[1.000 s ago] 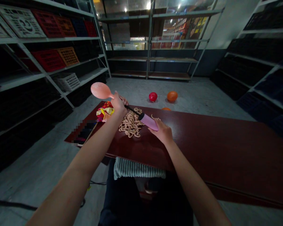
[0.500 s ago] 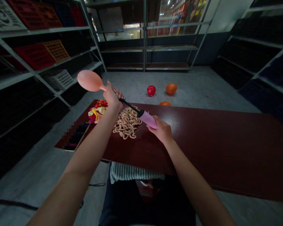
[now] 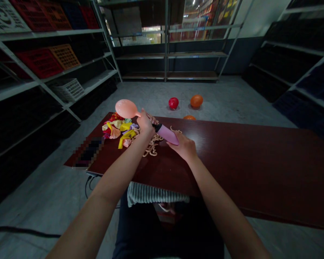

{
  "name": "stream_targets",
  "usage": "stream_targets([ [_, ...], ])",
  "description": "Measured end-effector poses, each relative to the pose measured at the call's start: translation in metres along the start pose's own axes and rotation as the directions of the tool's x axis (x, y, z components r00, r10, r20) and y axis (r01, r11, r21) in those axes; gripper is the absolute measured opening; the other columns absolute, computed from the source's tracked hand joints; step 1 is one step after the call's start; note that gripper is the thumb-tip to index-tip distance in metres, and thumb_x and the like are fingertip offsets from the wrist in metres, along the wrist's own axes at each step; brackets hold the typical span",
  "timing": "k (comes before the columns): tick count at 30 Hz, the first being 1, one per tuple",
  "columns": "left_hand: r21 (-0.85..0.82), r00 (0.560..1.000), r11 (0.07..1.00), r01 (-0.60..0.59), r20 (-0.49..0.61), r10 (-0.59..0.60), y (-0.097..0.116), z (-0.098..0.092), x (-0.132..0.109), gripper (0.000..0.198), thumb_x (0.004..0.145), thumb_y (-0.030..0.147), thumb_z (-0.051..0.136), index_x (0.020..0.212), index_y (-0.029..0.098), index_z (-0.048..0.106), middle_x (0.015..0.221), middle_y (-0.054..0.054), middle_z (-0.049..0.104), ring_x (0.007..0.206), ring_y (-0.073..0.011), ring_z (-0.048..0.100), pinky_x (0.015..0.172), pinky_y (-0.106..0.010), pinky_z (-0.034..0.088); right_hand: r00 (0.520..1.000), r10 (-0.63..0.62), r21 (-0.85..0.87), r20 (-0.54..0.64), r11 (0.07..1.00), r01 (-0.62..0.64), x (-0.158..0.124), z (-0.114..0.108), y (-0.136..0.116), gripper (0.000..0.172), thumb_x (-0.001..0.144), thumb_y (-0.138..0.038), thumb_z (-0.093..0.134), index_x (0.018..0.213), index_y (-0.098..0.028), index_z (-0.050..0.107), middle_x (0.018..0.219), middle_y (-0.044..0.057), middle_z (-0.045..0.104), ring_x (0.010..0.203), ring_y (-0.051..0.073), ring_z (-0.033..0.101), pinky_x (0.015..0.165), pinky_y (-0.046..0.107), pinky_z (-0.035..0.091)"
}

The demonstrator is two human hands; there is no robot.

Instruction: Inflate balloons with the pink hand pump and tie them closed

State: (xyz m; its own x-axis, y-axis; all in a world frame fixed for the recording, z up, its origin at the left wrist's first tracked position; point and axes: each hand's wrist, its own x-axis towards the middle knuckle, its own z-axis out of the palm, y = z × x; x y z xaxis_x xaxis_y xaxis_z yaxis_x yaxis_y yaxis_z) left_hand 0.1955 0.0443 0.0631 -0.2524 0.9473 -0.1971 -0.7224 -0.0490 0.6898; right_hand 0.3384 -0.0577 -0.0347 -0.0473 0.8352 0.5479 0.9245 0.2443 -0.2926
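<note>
A pink balloon pump (image 3: 167, 135) slants above the table, with my right hand (image 3: 185, 145) closed round its lower end. My left hand (image 3: 146, 122) is closed at the pump's other end, where a partly inflated peach balloon (image 3: 126, 108) sticks out past the fingers. The balloon's neck is pinched there, and the nozzle is hidden by the hand. Below the hands lies a heap of beige, cord-like curly pieces (image 3: 151, 149). Limp balloons in several colours (image 3: 115, 129) are piled left of it, partly behind my left forearm.
The dark red-brown table (image 3: 248, 162) stretches to the right. A blurred-out dark flat object (image 3: 90, 151) lies at its left end. Beyond the table, a red balloon (image 3: 173, 103) and an orange balloon (image 3: 196, 101) rest on the floor. Shelves with crates (image 3: 40, 63) stand left.
My left hand has moved right and down toward the pump body, carrying the balloon along. The black rod that showed between the hands has slid in. My right hand has barely moved.
</note>
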Motion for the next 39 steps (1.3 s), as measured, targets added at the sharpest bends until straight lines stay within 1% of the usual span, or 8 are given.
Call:
stream_targets([
  [7,-0.061,0.999,0.997,-0.039,-0.04,0.037,0.031,-0.02,0.013,0.051,0.103,0.034,0.044,0.056,0.021,0.03,0.039,0.007,0.025,0.03,-0.0074,0.026,0.035,-0.022,0.022,0.997,-0.073,-0.062,-0.004,0.995,0.072,-0.004,0.0,-0.005,0.052,0.087,-0.047,0.069,0.13,-0.021,0.061,0.117,0.011,0.074,0.094,0.025,0.073,0.074,0.032,0.054],
  [14,-0.057,0.983,0.992,-0.109,-0.156,0.099,0.09,-0.042,0.046,0.055,0.099,0.054,0.05,0.059,0.021,0.029,0.041,0.008,0.026,0.031,-0.0075,0.028,0.036,-0.022,0.026,0.983,-0.173,-0.055,-0.059,0.984,0.17,-0.005,-0.002,-0.009,0.041,0.087,-0.042,0.07,0.12,-0.018,0.065,0.106,0.01,0.076,0.085,0.023,0.074,0.072,0.031,0.054],
  [17,-0.034,0.976,0.991,-0.129,-0.178,0.121,0.11,-0.039,0.054,0.057,0.097,0.059,0.049,0.059,0.021,0.029,0.04,0.008,0.025,0.03,-0.0075,0.026,0.034,-0.022,0.026,0.976,-0.199,-0.046,-0.091,0.98,0.195,-0.005,0.002,-0.007,0.043,0.087,-0.042,0.07,0.122,-0.018,0.064,0.106,0.01,0.076,0.084,0.022,0.074,0.072,0.031,0.054],
  [20,-0.02,0.982,0.99,-0.141,-0.131,0.137,0.115,-0.025,0.052,0.058,0.096,0.061,0.049,0.06,0.021,0.03,0.04,0.008,0.026,0.03,-0.0072,0.027,0.033,-0.021,0.025,0.975,-0.183,-0.034,-0.128,0.983,0.18,-0.004,0.004,-0.003,0.046,0.086,-0.043,0.071,0.123,-0.018,0.063,0.107,0.009,0.076,0.084,0.023,0.074,0.071,0.031,0.055],
  [25,-0.01,0.98,0.98,-0.196,-0.045,0.196,0.102,0.005,0.038,0.056,0.101,0.051,0.048,0.058,0.02,0.029,0.038,0.008,0.025,0.029,-0.0066,0.026,0.033,-0.021,0.022,0.977,-0.106,0.011,-0.183,0.994,0.11,-0.002,0.001,0.003,0.045,0.087,-0.042,0.069,0.125,-0.018,0.062,0.108,0.01,0.076,0.084,0.023,0.074,0.07,0.031,0.055],
  [28,-0.015,0.978,0.978,-0.21,0.011,0.21,0.088,0.015,0.032,0.056,0.099,0.052,0.051,0.058,0.02,0.03,0.039,0.008,0.026,0.029,-0.0059,0.026,0.033,-0.021,0.023,0.979,-0.08,0.027,-0.186,0.996,0.086,-0.001,0.0,0.005,0.045,0.086,-0.042,0.07,0.122,-0.017,0.062,0.104,0.009,0.077,0.083,0.024,0.074,0.069,0.031,0.055],
  [36,0.011,0.982,0.99,-0.14,0.126,0.137,0.006,0.012,-0.005,0.057,0.097,0.052,0.056,0.055,0.02,0.033,0.038,0.007,0.029,0.029,-0.0064,0.028,0.033,-0.023,0.023,0.99,-0.011,0.026,-0.142,1.0,0.015,-0.003,0.003,0.007,0.047,0.086,-0.045,0.069,0.124,-0.018,0.062,0.109,0.011,0.076,0.088,0.026,0.075,0.071,0.032,0.055],
  [39,0.003,0.986,0.992,-0.124,0.113,0.123,-0.011,0.007,-0.013,0.056,0.101,0.046,0.05,0.054,0.021,0.033,0.037,0.006,0.028,0.028,-0.0071,0.029,0.033,-0.024,0.024,0.993,-0.001,-0.001,-0.122,1.0,0.001,-0.005,0.004,0.007,0.05,0.086,-0.047,0.068,0.126,-0.018,0.061,0.113,0.012,0.075,0.092,0.027,0.074,0.073,0.033,0.056],
])
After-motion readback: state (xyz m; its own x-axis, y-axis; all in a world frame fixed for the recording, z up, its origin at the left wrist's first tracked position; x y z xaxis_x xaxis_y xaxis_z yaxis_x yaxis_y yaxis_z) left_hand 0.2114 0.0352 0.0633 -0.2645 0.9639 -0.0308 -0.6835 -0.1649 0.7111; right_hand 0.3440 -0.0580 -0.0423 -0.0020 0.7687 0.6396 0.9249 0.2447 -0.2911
